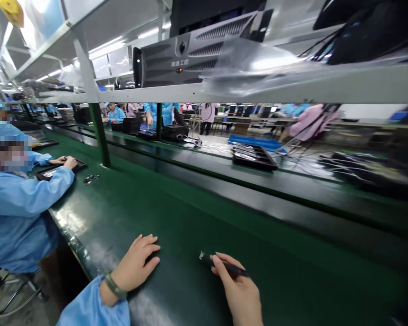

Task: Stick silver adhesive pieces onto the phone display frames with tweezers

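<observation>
Beyond the green bench (197, 217), black divided tray (254, 157), right hand (240, 290) pinching black tool (236, 268)

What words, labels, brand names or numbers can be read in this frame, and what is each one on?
"工控": the last two of four Chinese characters on the grey rack-mount computer case on the shelf; the first two are too blurred to read.
The monitors in the distance are too small to read.
No marking can be read on the black pen-like tool in the right hand.
</observation>
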A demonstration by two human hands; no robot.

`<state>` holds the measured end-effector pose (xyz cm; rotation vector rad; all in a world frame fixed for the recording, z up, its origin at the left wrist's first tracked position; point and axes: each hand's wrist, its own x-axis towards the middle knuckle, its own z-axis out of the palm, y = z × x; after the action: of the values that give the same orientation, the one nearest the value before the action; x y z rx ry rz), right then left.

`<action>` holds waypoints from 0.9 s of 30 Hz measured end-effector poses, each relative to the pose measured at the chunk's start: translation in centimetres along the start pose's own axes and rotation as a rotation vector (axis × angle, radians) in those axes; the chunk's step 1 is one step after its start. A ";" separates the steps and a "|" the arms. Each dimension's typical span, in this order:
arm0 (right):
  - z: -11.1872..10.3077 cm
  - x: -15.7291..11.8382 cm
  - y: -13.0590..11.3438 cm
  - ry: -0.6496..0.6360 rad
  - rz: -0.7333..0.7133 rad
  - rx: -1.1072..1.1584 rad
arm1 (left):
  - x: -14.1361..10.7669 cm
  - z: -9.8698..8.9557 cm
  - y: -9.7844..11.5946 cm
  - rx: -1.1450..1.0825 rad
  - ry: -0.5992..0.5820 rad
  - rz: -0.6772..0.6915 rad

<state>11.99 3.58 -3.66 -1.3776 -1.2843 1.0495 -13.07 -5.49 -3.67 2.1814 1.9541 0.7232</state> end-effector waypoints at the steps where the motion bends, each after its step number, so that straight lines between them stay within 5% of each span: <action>1: 0.1 0.2 0.0 0.005 0.000 0.008 | -1.4 -0.5 0.0 0.008 -0.004 -0.011; 7: 0.3 1.3 0.0 0.006 -0.023 0.026 | -7.4 -1.0 0.2 0.163 0.106 -0.066; 14: 2.7 3.3 -0.2 -0.016 -0.066 -0.028 | -6.4 0.1 1.4 0.114 0.372 -0.251; 27: 11.1 6.2 -2.6 -0.192 -0.143 0.047 | -6.6 0.1 0.6 0.238 0.285 -0.401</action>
<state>1.12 10.73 -3.04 -1.1535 -1.4659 1.1263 -12.80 -11.90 -5.27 1.7761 2.6368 0.8000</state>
